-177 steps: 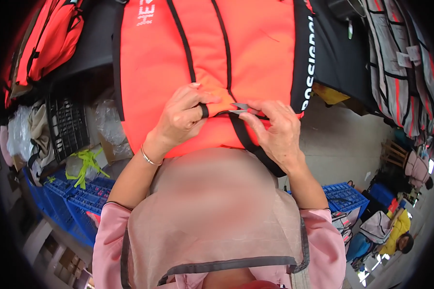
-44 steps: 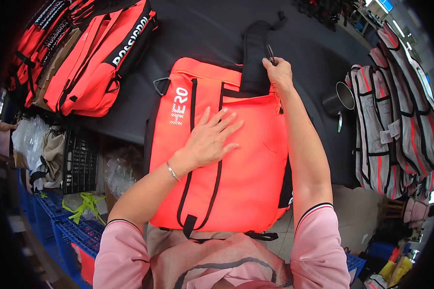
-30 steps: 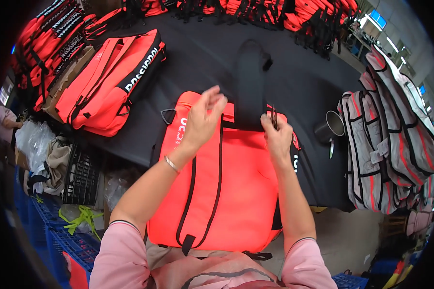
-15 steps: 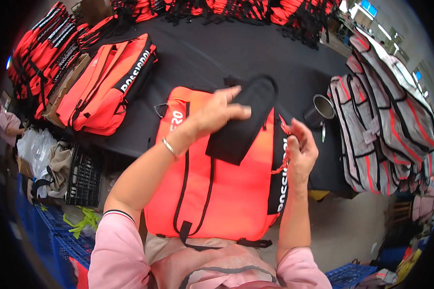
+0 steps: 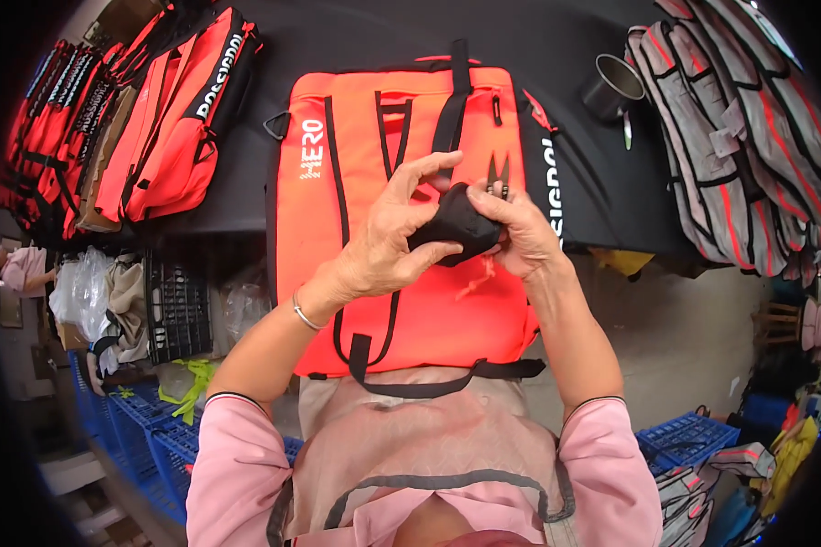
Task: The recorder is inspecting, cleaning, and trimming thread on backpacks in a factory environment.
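Observation:
An orange-red backpack (image 5: 470, 319) with black trim lies flat in front of me, its lower edge against my apron. Over its middle I hold a black strap (image 5: 456, 223), its wide part bunched up and a narrow webbing end running toward the backpack's top. My left hand (image 5: 383, 237) is closed on the bunched part from the left, thumb below and fingers above. My right hand (image 5: 527, 235) pinches its right side with the thumb. Small thread snips (image 5: 497, 175) stick up out of the right hand, blades pointing away from me. A red cord (image 5: 477, 279) hangs below that hand.
Another orange-red backpack (image 5: 160, 137) lies at the left, beside a stack of similar bags (image 5: 55, 146). Grey bags (image 5: 739, 137) with red stripes are piled at the right, near a metal cup (image 5: 614, 82). Blue crates (image 5: 146, 428) stand below the black-covered table (image 5: 365, 36).
My hands have come together on the black strap, now bunched between them instead of stretched out. The right hand has moved left onto it, and the snips now show. The view has shifted.

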The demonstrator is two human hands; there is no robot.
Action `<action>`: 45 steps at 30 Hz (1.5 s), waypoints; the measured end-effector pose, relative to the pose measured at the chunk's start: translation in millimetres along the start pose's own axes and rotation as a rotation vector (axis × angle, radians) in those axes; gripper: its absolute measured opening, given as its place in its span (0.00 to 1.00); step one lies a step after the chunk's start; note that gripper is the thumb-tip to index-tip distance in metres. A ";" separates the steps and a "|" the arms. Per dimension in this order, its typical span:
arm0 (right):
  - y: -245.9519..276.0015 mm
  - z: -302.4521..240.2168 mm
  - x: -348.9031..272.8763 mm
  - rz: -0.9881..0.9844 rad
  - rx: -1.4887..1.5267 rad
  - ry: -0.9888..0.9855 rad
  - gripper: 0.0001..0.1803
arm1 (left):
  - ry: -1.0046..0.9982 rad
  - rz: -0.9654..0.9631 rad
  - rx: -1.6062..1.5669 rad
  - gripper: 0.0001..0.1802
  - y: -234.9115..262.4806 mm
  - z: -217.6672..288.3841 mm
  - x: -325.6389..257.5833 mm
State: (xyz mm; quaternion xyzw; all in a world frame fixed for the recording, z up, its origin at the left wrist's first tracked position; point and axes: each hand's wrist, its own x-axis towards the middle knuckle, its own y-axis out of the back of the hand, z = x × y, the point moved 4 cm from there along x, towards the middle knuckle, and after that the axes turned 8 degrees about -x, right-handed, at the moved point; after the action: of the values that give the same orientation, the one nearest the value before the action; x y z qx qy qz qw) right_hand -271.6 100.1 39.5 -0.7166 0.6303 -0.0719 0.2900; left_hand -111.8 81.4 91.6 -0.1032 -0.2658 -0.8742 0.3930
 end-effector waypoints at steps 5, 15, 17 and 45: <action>10.6 47.0 -1.2 -0.037 0.084 -0.176 0.13 | -0.115 0.004 0.096 0.18 -10.2 -10.5 -25.0; 1.4 14.1 -89.6 0.462 -0.772 0.275 0.14 | 0.142 0.226 0.025 0.13 -22.4 -30.8 -71.2; -3.1 21.7 -96.3 0.468 -0.885 0.315 0.10 | 0.114 0.217 0.054 0.13 -24.3 -28.6 -72.0; 6.4 40.9 -80.7 0.269 -0.931 0.094 0.08 | 0.202 0.141 -0.053 0.16 -30.1 -39.3 -79.1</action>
State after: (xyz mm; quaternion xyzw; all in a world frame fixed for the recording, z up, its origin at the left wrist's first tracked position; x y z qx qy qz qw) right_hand -273.7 189.4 23.9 -0.6784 0.6948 0.2237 -0.0834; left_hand -80.1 126.5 16.4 -0.0436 -0.1936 -0.8571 0.4754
